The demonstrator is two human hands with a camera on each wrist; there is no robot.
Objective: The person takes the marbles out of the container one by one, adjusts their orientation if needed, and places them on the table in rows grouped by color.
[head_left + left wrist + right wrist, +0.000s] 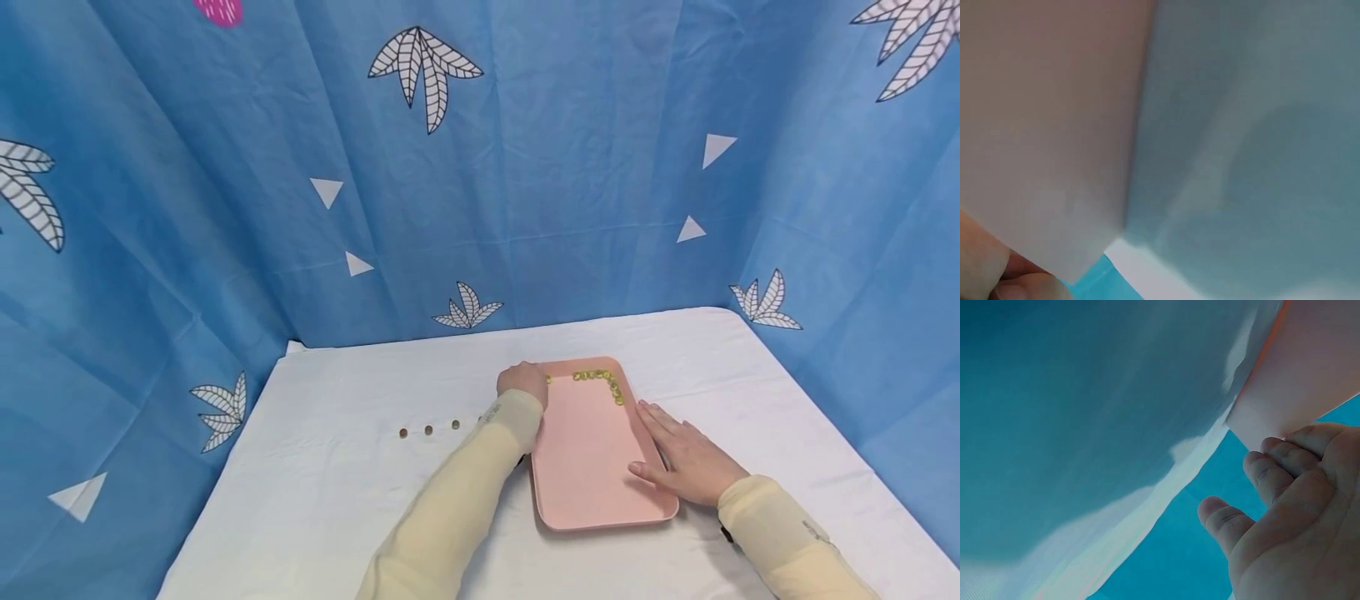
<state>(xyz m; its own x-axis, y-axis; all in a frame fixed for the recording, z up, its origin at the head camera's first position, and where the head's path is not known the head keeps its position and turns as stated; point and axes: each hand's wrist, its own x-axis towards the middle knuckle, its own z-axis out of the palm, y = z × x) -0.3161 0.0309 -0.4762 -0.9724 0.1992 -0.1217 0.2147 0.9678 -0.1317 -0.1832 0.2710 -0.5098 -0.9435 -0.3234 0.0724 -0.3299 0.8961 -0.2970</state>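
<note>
A shallow pink tray (585,467) lies on the white cloth. Several small yellow-green pieces (598,374) line its far edge and far right corner. My left hand (522,382) is at the far left corner of the tray, fingers curled, close beside one yellow-green piece (548,379). In the left wrist view, curled fingers (1029,289) show at the tray's rim (1019,253); I cannot tell what they hold. Along the tray's right side rests my right hand (686,458), fingers straight and thumb over the rim. The right wrist view shows its fingers (1272,472) against the tray's outer wall (1304,369).
Left of the tray, several small round pieces stand in a row on the cloth, among them a brown one (403,432), a dark one (428,430) and a greenish one (455,424). My left sleeve overlaps the row's right end. A blue patterned curtain (465,208) hangs behind the table.
</note>
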